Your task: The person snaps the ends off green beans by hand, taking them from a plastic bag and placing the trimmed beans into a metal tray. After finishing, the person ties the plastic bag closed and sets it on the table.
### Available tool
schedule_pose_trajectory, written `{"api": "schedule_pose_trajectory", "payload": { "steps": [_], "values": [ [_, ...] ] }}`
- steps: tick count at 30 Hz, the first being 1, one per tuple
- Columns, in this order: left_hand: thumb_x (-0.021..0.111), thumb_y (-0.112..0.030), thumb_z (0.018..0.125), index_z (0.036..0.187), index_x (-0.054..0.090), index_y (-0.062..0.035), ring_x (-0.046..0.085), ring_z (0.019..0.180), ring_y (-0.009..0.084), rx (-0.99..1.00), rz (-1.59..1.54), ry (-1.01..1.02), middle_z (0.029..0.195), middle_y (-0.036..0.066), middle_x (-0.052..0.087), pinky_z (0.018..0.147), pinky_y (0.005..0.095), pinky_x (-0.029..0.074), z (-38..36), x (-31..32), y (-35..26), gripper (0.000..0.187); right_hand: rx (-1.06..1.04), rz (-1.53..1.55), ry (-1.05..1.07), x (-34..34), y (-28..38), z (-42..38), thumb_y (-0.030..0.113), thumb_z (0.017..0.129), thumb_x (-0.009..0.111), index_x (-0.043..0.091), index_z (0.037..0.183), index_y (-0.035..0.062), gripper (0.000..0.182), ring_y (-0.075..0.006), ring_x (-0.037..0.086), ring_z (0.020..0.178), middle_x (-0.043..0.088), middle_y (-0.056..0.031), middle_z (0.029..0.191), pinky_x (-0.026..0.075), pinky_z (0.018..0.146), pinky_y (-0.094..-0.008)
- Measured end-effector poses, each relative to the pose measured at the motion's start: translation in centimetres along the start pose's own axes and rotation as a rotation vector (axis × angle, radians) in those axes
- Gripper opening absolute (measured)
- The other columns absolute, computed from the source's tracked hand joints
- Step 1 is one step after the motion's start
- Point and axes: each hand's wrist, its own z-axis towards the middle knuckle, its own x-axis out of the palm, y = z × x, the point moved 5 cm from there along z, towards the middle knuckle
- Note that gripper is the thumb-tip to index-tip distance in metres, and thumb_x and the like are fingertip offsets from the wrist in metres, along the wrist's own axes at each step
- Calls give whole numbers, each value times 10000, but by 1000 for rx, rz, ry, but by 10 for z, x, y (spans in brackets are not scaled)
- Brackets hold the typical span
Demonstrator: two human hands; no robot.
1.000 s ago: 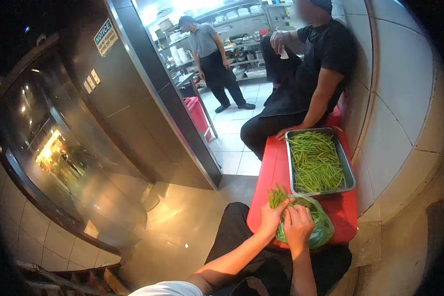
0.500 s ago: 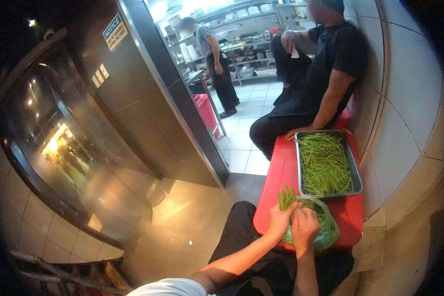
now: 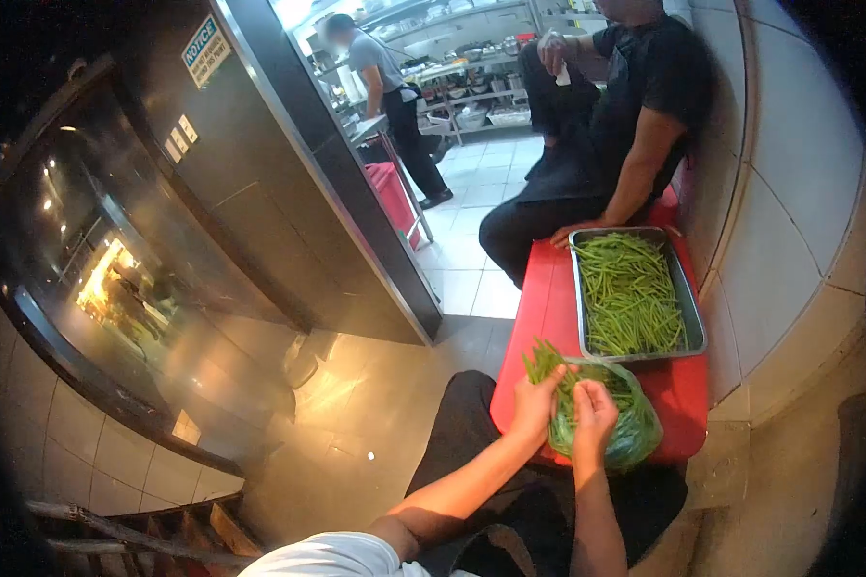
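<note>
A bunch of green beans (image 3: 545, 360) sticks up out of my left hand (image 3: 534, 406), whose fingers are wrapped around it. Close beside it, my right hand (image 3: 595, 415) has its fingers pinched together, and what is between them is too small to make out. Both hands are over the near side of a green plastic bag (image 3: 635, 438) with more beans inside, at the near end of the red bench (image 3: 539, 322). Behind the bag is a metal tray (image 3: 700, 332) heaped with long green beans (image 3: 635, 288).
A person in black (image 3: 635, 115) sits at the bench's far end, one hand resting by the tray. Another person (image 3: 380, 77) stands in the kitchen near a pink bin (image 3: 391, 197). A tiled wall (image 3: 789, 144) borders the bench on the right; a dark doorway panel (image 3: 289, 183) stands left.
My right hand has turned and its fingers have opened out of a fist into a pinch. The beans in my left hand tilt more to the left. The standing person leans forward.
</note>
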Motion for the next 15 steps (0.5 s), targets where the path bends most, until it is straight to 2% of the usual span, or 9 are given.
{"api": "schedule_pose_trajectory", "payload": {
  "steps": [2,3,4,6,9,11,12,14,15],
  "values": [
    [621,-207,995,1047,659,-42,334,414,60,-117,-63,61,727,-20,620,392,241,266,13,-19,19,178,254,143,-4,-3,19,1,95,947,644,649,872,24,104,-65,476,678,553,29,768,366,591,-247],
    [621,-215,996,1060,655,-41,335,414,55,-172,-108,80,710,-26,602,387,234,266,16,-22,16,189,220,152,-28,-4,27,4,133,966,637,657,862,51,134,-30,403,633,524,57,741,293,564,-207],
    [621,-224,997,1074,650,-40,336,414,50,-227,-152,98,693,-32,585,382,228,266,18,-24,12,201,240,52,-11,-13,28,7,135,959,646,660,896,15,137,-55,474,667,559,47,763,367,599,-232],
    [604,-243,1010,1103,642,-42,326,404,37,-282,-230,123,648,-44,546,368,205,269,14,-15,-4,225,87,-41,-3,-28,-2,19,119,930,668,681,903,-18,140,-132,585,714,636,-12,786,447,651,-277],
    [604,-278,1015,1180,645,-38,305,390,26,-435,-374,224,591,-58,482,365,184,273,20,-20,4,295,-1,-543,157,-37,12,25,87,891,693,703,890,-31,119,-220,658,801,687,-96,850,493,707,-308],
    [610,-294,1011,1220,640,-33,307,386,24,-505,-427,251,567,-61,449,365,176,279,22,-20,5,336,-173,-615,95,-39,15,25,76,874,703,711,870,-25,102,-244,661,816,684,-127,871,497,699,-314],
    [605,-290,1013,1224,637,-31,311,388,23,-512,-434,254,591,-54,476,366,174,282,22,-19,7,335,-259,-649,67,-37,17,23,71,865,708,716,860,-22,94,-256,663,824,682,-143,881,499,696,-316],
    [597,-281,1018,1230,630,-26,318,393,19,-527,-448,254,640,-42,529,369,168,288,24,-21,11,333,-138,-466,67,-28,31,23,80,868,713,716,891,-29,112,-229,663,825,695,-106,895,502,714,-323],
    [589,-268,1023,1246,617,-16,330,403,13,-529,-458,246,785,-5,630,376,165,295,16,-13,1,339,-99,-380,94,-24,34,23,79,867,714,716,898,-32,116,-220,662,826,698,-97,900,503,716,-322]
  ]
}}
